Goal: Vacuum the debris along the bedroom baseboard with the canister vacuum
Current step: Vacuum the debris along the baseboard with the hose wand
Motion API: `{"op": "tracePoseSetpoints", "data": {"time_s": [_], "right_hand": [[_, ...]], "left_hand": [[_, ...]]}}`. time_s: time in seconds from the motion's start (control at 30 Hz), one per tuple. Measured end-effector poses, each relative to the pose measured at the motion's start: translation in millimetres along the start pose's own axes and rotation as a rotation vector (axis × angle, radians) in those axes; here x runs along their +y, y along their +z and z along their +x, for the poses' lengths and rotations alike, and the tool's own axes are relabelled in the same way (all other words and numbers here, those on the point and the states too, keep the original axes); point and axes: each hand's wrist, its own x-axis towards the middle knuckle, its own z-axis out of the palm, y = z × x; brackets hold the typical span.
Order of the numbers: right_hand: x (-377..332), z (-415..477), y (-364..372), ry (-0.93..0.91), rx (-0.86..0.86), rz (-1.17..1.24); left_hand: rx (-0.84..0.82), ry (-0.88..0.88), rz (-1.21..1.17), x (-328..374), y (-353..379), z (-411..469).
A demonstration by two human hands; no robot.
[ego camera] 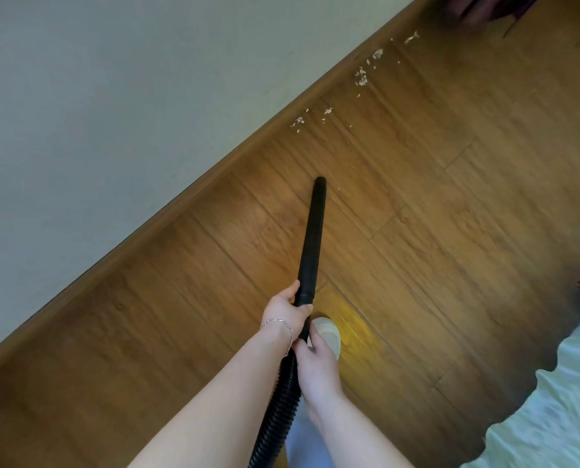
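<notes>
Head view, looking down at a wooden floor (433,231) beside a pale wall (113,79). Both hands grip a black vacuum wand (312,238): the left hand (287,312), with a thin bracelet (282,324) at the wrist, is closed around the collar at the wand's lower end, and the right hand (317,363) is wrapped around the tube just below it, where the ribbed black hose (280,410) begins and runs down between the forearms to the bottom edge. The wand points away from the person, its open tip (320,181) low over the floor, near the dark brown baseboard (214,170) but apart from it; whether the tip touches the boards cannot be told. Pale debris (363,79) lies scattered along the foot of the baseboard, in clusters beyond the tip and up toward the upper right; one small fleck (338,189) lies just beside the tip. A light-coloured shoe (329,332) shows under the hands. Pale green bedding (558,400) fills the lower right corner. The canister itself is out of view.
</notes>
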Motion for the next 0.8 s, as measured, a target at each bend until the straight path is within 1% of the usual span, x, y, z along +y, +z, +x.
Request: {"op": "tracePoseSetpoints", "data": {"time_s": [0.2, 0.33, 0.5, 0.8], "right_hand": [[5, -8, -25, 0.06, 0.035, 0.069], [0, -5, -30, 0.056, 0.029, 0.086], [-20, 6, -24, 0.023, -0.03, 0.017], [-83, 35, -30, -0.038, -0.098, -0.068]], "left_hand": [[-0.036, -0.01, 0.061, 1, 31, -4], [-0.033, -0.024, 0.073, 9, 35, 0], [0.032, -0.021, 0.036, 25, 19, 9], [0.175, 0.011, -0.027, 74, 7, 29]]}}
